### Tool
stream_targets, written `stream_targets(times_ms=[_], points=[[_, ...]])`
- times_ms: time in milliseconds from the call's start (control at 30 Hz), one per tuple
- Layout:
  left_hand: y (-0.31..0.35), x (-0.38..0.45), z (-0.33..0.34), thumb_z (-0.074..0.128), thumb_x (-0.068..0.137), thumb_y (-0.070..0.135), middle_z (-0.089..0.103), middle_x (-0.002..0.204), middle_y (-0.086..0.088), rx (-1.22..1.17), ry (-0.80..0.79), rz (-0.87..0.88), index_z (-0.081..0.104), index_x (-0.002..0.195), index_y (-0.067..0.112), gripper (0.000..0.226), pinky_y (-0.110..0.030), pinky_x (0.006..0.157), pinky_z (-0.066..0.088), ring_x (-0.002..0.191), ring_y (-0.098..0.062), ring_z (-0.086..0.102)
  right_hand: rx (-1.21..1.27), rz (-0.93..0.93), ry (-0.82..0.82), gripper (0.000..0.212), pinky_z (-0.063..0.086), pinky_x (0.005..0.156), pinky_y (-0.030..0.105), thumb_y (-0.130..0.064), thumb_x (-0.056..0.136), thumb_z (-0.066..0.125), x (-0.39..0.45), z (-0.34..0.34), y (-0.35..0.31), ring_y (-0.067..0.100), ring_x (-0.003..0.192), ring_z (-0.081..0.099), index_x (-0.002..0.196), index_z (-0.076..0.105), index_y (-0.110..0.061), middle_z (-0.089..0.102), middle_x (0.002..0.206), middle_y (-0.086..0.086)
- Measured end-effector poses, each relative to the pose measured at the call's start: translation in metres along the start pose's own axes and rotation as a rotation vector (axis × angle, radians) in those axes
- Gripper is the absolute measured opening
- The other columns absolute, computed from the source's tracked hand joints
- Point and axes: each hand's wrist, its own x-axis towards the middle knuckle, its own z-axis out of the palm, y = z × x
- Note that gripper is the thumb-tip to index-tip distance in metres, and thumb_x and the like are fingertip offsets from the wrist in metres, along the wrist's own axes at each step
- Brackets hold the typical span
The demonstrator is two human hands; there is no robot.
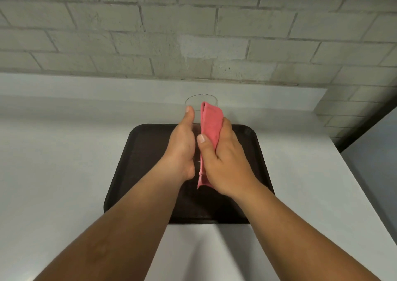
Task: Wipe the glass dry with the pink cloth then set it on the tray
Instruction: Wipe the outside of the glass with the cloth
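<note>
A clear glass (197,102) is held up above the dark tray (139,151), its open rim pointing away from me. My left hand (182,147) grips its left side, thumb lying along the wall near the rim. My right hand (223,162) presses a folded pink cloth (211,121) against the glass's right side. The cloth reaches up near the rim and hangs down below my palm. Most of the glass body is hidden between my hands.
The tray lies on a white counter (64,162) that meets a grey brick wall (193,33) at the back. The counter's right edge (352,173) drops off, with a dark gap beyond it.
</note>
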Motion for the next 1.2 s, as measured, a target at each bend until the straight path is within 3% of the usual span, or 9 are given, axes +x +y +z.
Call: stream_targets(times_ms=[167, 233, 333, 467, 600, 700, 833, 1000, 1200], points=[[-0.017, -0.007, 0.008, 0.039, 0.11, 0.063, 0.083, 0.123, -0.015, 0.091, -0.004, 0.175, 0.073, 0.134, 0.013, 0.065, -0.046, 0.103, 0.061, 0.115, -0.025, 0.08, 0.067, 0.075, 0.191, 0.043, 0.052, 0.073, 0.025, -0.059, 0.103, 0.04, 0.019, -0.004, -0.011, 0.014, 0.094, 0.066, 0.122, 0.046, -0.02, 0.065, 0.109, 0.0], [-0.022, -0.008, 0.009, 0.035, 0.112, 0.06, 0.083, 0.123, -0.012, 0.126, -0.019, 0.221, 0.071, 0.137, 0.015, 0.063, -0.043, 0.101, 0.063, 0.113, -0.021, 0.081, 0.1, 0.118, 0.246, 0.049, 0.047, 0.065, 0.022, -0.065, 0.101, 0.033, 0.029, -0.009, -0.014, 0.008, 0.082, 0.066, 0.113, 0.051, -0.021, 0.065, 0.094, -0.007], [-0.024, -0.007, 0.008, 0.035, 0.112, 0.061, 0.085, 0.112, -0.011, 0.146, -0.012, 0.263, 0.071, 0.127, 0.006, 0.067, -0.036, 0.084, 0.066, 0.103, -0.023, 0.083, 0.303, 0.249, 0.232, 0.074, 0.058, 0.079, 0.04, -0.071, 0.099, 0.022, 0.039, -0.017, -0.013, 0.022, 0.083, 0.074, 0.1, 0.07, -0.014, 0.077, 0.088, 0.008], [-0.019, -0.005, 0.007, 0.039, 0.109, 0.065, 0.083, 0.077, 0.001, 0.131, 0.002, 0.257, 0.067, 0.114, 0.003, 0.068, -0.025, 0.054, 0.062, 0.065, -0.013, 0.081, 0.62, 0.424, 0.134, 0.065, 0.059, 0.094, 0.05, -0.065, 0.104, 0.028, 0.034, -0.019, -0.005, 0.024, 0.09, 0.079, 0.101, 0.076, -0.021, 0.083, 0.089, 0.004], [-0.016, 0.0, 0.009, 0.039, 0.105, 0.072, 0.082, 0.087, -0.003, 0.275, 0.105, 0.299, 0.069, 0.128, 0.006, 0.076, -0.04, 0.079, 0.062, 0.087, -0.021, 0.081, 0.269, 0.211, 0.163, 0.065, 0.049, 0.092, 0.026, -0.063, 0.104, 0.025, 0.011, 0.005, 0.003, 0.018, 0.116, 0.068, 0.144, 0.052, -0.02, 0.071, 0.128, 0.001], [-0.018, 0.001, 0.007, 0.041, 0.098, 0.076, 0.077, 0.096, -0.005, 0.34, 0.072, 0.358, 0.066, 0.126, -0.002, 0.086, -0.046, 0.09, 0.058, 0.092, -0.021, 0.075, 0.139, 0.058, 0.25, 0.059, 0.041, 0.077, 0.011, -0.055, 0.105, 0.034, 0.008, 0.012, 0.0, 0.013, 0.114, 0.063, 0.152, 0.036, -0.019, 0.059, 0.136, 0.001], [-0.023, -0.003, 0.003, 0.04, 0.104, 0.069, 0.084, 0.118, -0.01, 0.249, -0.054, 0.295, 0.077, 0.126, 0.016, 0.068, -0.045, 0.101, 0.061, 0.113, -0.021, 0.081, 0.141, 0.085, 0.288, 0.056, 0.052, 0.085, 0.034, -0.059, 0.104, 0.032, 0.024, -0.001, -0.011, 0.019, 0.106, 0.066, 0.136, 0.048, -0.016, 0.065, 0.122, 0.003], [-0.024, -0.003, -0.004, 0.036, 0.108, 0.067, 0.082, 0.078, -0.005, 0.125, -0.046, 0.218, 0.076, 0.094, 0.013, 0.069, -0.03, 0.055, 0.063, 0.066, -0.02, 0.081, 0.5, 0.35, 0.161, 0.069, 0.058, 0.081, 0.039, -0.067, 0.103, 0.024, 0.039, -0.02, -0.008, 0.019, 0.077, 0.079, 0.099, 0.075, -0.021, 0.082, 0.08, 0.002], [-0.022, 0.002, 0.0, 0.036, 0.106, 0.073, 0.079, 0.099, -0.01, 0.223, 0.045, 0.194, 0.066, 0.133, 0.004, 0.079, -0.037, 0.081, 0.063, 0.085, -0.024, 0.076, 0.439, 0.37, 0.123, 0.067, 0.055, 0.1, 0.048, -0.067, 0.102, 0.024, 0.028, -0.001, 0.011, 0.023, 0.101, 0.075, 0.121, 0.069, -0.021, 0.078, 0.109, 0.005]])
